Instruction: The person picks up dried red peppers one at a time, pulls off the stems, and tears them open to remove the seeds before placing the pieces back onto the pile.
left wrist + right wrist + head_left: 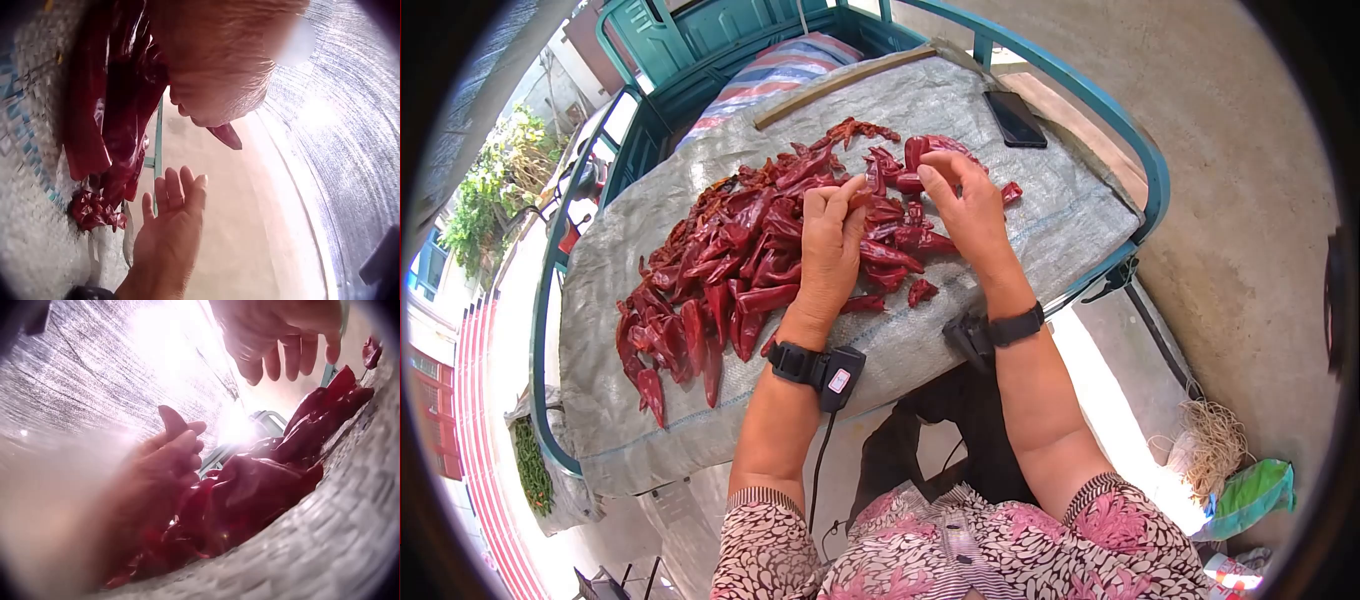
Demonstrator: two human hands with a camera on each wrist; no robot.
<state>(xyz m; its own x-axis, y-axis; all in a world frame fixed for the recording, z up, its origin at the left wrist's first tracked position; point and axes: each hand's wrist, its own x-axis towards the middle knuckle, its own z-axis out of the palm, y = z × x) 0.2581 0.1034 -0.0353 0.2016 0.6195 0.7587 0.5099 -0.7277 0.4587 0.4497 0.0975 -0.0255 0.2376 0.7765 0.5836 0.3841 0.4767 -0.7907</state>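
My left hand (832, 245) pinches a dried red chili pepper (228, 135), whose pointed end sticks out past the fingertips in both wrist views; most of it is hidden by the fingers. To the right, my right hand (972, 215) holds nothing, its fingers loosely bent and spread apart from the thumb. In the left wrist view, its palm and fingers show plainly. Beneath and left of the hands spreads a heap of glossy dried red chilies (745, 235). A few chilies (945, 150) lie beyond the right hand, and a crumpled piece (921, 291) lies nearer me.
A grey woven sheet (1060, 205) covers the cart bed, bordered by a teal metal rail (1152, 165). A phone (1015, 120) lies at the back right, a wooden strip (840, 88) across the back. Behind is a striped sack (775, 72). Tangled twine (1212, 445) sits lower right.
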